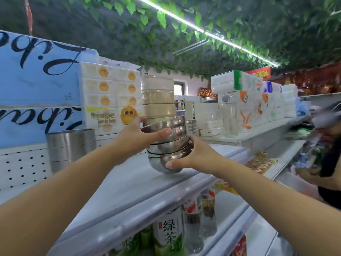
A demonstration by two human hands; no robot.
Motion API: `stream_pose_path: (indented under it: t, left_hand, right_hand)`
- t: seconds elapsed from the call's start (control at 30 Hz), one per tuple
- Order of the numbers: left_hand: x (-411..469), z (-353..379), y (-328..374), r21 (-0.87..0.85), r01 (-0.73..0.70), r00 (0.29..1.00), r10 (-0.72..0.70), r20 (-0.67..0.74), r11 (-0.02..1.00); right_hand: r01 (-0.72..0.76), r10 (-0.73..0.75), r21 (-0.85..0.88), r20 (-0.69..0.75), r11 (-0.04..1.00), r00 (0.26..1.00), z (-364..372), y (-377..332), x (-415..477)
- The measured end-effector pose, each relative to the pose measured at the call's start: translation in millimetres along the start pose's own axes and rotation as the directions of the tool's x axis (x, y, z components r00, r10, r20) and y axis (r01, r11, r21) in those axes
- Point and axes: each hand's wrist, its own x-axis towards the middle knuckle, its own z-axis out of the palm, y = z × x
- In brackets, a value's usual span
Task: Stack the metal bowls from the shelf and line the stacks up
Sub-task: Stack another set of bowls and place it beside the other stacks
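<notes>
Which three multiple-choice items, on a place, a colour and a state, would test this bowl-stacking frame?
1. Where does the bowl stack stand? A) on the white shelf B) on the floor C) in a basket
2. What colour are the chicks on the tissue packs? A) red B) yellow C) purple
3. How do the left hand and right hand meet the stack? A) neither touches B) only one touches C) both grip it
Answers: 1 A, the bottom bowl rests on it; 2 B, the prints are yellow; 3 C, fingers curl round both sides.
</notes>
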Motion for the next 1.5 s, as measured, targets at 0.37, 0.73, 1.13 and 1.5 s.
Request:
stream_pose_path:
  t: [0.37,0.73,1.13,1.5]
  left_hand:
    - [77.5,47.5,-33.6,0.099,0.129,0.983,-0.114,-0.141,0.987]
    - [154.2,62.3,-59.8,0.133,0.286,0.943,-0.254,-0.216,0.949]
    - [163.2,82.9,-128.1,0.027,0.23,0.931,-0.211,-0.297,0.973]
    - [161.4,91.0,-156.1,0.233,0.151,0.982,-0.118,-0.148,0.961]
  right_hand:
    - [-0.01,0.023,-0.074,0.176,0.997,0.984,-31.5,72.1,100.4]
    - [-0.009,0.067,-0.167,0.349,0.986,0.935,-36.6,102.8,194.3]
    - [-0.01,0.05,-0.141,0.284,0.99,0.958,-23.3,146.7,253.1]
    - [0.116,-0.097,-0.082,0.206,0.99,0.974,-26.3,179.9,274.1]
